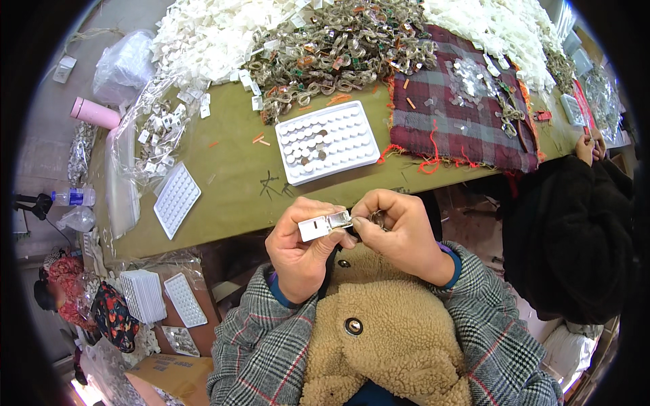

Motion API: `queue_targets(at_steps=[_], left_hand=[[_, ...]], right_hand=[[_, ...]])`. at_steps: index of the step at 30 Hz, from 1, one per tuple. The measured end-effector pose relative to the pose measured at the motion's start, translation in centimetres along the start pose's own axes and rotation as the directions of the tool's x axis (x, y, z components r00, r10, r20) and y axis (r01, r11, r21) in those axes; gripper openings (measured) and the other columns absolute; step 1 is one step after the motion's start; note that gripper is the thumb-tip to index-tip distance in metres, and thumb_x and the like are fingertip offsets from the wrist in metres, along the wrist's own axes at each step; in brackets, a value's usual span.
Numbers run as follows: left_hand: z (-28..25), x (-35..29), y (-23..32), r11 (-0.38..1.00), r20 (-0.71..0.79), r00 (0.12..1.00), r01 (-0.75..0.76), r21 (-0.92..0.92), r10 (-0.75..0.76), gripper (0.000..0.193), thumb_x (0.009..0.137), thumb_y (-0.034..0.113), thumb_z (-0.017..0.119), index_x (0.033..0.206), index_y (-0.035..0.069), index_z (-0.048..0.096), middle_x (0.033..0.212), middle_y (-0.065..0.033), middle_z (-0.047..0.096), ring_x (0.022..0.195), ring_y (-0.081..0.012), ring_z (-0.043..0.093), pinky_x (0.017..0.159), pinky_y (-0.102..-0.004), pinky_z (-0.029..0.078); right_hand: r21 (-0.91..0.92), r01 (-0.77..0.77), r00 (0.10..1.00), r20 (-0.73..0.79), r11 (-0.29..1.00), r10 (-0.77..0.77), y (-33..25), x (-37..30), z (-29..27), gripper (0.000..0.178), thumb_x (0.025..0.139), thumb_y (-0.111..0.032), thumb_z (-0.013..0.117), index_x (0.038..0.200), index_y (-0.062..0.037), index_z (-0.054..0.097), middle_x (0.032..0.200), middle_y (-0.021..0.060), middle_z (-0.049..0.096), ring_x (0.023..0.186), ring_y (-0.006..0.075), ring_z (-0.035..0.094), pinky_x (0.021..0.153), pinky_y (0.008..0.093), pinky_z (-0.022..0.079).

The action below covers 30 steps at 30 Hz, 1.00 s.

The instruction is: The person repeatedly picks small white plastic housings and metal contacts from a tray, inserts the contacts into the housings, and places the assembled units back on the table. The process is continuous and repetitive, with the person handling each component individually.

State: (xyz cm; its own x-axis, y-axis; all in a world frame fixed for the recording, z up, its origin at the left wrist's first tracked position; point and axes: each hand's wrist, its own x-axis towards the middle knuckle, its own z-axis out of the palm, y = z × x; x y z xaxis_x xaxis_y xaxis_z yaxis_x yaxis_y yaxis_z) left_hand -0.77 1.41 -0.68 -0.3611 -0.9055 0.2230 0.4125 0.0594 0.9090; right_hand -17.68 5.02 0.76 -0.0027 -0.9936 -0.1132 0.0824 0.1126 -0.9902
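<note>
Both hands meeting at a white case point(313, 229) before a crowded desk point(230, 186)

In the head view, a tray point(332, 174) of round white pieces is sitting just beyond the hands, standing between them and a tangled heap of cables point(325, 51). A white heap point(203, 40) of small parts is spreading behind and to the left, and another white heap point(487, 24) is lying at the far right. A checked cloth point(433, 118) is covering the desk to the right of the tray, carrying clear bits point(472, 76) and loose red threads point(428, 161). On the left, a clear bag point(127, 152) is holding more white parts, a second tray point(177, 201) is lying tilted near the edge, and a pink bottle point(95, 112) is resting on its side. Lower left, a stack of trays point(142, 296) is standing near a cardboard box point(169, 372). A dark-clothed person point(569, 237) is working at the right.

The case is hovering over the near edge, in front of the person's chest. The left hand point(296, 249) is pinching it between thumb and fingers, palm turning upward. The right hand point(399, 233) is bending inward, thumb and forefinger pressing together at the case's open end, while a brownish coil point(378, 218) is showing within its curled fingers.
</note>
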Motion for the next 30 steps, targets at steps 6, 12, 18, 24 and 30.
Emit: queue_targets(at_steps=[6,12,18,24,30], left_hand=[[-0.4,0.1,-0.5,0.903,0.031,0.983,0.176,-0.391,-0.178,0.02,0.09,0.001,0.067,0.105,-0.006,0.057,0.101,-0.0159,0.063,0.076,-0.0185,0.067,0.069,-0.0307,0.06],[-0.3,-0.3,0.2,0.996,0.002,0.998,0.062,-0.071,-0.062,0.019,0.09,0.002,0.068,0.102,-0.006,0.056,0.1,-0.0151,0.062,0.076,-0.0163,0.066,0.068,-0.0289,0.058],[-0.3,-0.4,0.4,0.989,0.041,0.998,-0.045,0.139,0.04,0.019,0.089,0.003,0.069,0.101,-0.004,0.055,0.101,-0.0146,0.061,0.077,-0.0167,0.066,0.068,-0.0278,0.058],[-0.4,0.0,-0.4,0.998,-0.019,1.0,-0.011,-0.061,0.01,0.019,0.089,0.003,0.069,0.101,-0.004,0.055,0.098,-0.0148,0.061,0.076,-0.0178,0.066,0.067,-0.0294,0.058],[-1.2,0.7,-0.9,0.871,0.066,0.97,0.24,-0.43,-0.235,0.02,0.092,0.009,0.068,0.101,-0.004,0.056,0.095,-0.0149,0.063,0.074,-0.0181,0.065,0.068,-0.0322,0.057]], right_hand=[[0.174,-0.077,0.997,0.013,0.982,0.076,-0.6,-0.5,0.3,0.006,0.086,0.0,0.066,0.09,0.0033,0.062,0.078,-0.0004,0.062,0.062,0.002,0.052,0.052,0.02,0.04],[-0.387,0.435,0.872,-0.044,0.813,-0.487,-0.1,-0.5,0.8,0.01,0.081,0.004,0.068,0.089,0.0019,0.061,0.077,0.004,0.056,0.061,0.0056,0.054,0.053,0.0218,0.041],[-0.397,0.367,0.906,-0.05,0.841,-0.42,0.3,-0.6,0.9,0.01,0.082,0.003,0.068,0.089,0.0014,0.061,0.076,0.004,0.057,0.063,0.0071,0.054,0.055,0.0229,0.043],[0.099,0.03,0.999,-0.031,0.995,-0.027,0.7,-0.3,1.0,0.008,0.089,-0.003,0.066,0.091,0.0034,0.062,0.081,0.0012,0.064,0.068,0.0028,0.055,0.058,0.0195,0.044],[0.333,-0.159,0.986,0.108,0.929,0.13,0.2,0.2,0.3,0.01,0.091,-0.005,0.066,0.094,0.0032,0.062,0.081,0.0043,0.066,0.07,0.0045,0.061,0.058,0.018,0.048]])
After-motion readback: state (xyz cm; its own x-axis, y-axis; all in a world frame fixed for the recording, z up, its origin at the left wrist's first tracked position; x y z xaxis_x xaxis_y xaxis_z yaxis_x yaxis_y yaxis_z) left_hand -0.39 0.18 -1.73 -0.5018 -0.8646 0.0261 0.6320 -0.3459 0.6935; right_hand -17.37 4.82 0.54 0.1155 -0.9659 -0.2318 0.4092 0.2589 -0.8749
